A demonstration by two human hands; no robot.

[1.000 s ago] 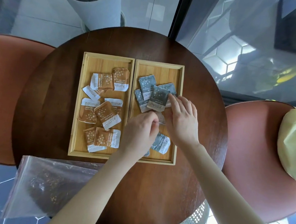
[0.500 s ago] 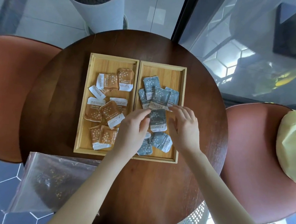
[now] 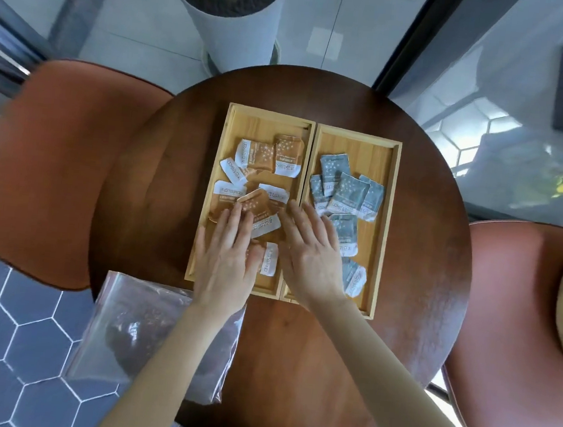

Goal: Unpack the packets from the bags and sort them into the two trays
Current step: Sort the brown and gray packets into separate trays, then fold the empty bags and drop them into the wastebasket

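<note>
Nearest, a clear bag [image 3: 158, 335] lying flat at the table [image 3: 292, 369] edge, contents hard to make out, seemingly emptied. Beyond, left hand [image 3: 225, 263] and right hand [image 3: 310, 254] spread flat, fingers apart, gripping nothing, over the left tray [image 3: 234, 119], hiding several packets. Brown packets [image 3: 256, 156] there, grey packets [image 3: 347, 194] in the right tray [image 3: 387, 223]. Sorting probably near done.

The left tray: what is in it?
The left tray holds only brown packets, overlapping loosely. The left hand lies flat over the near ones, so some are hidden and a full count is impossible.
</note>
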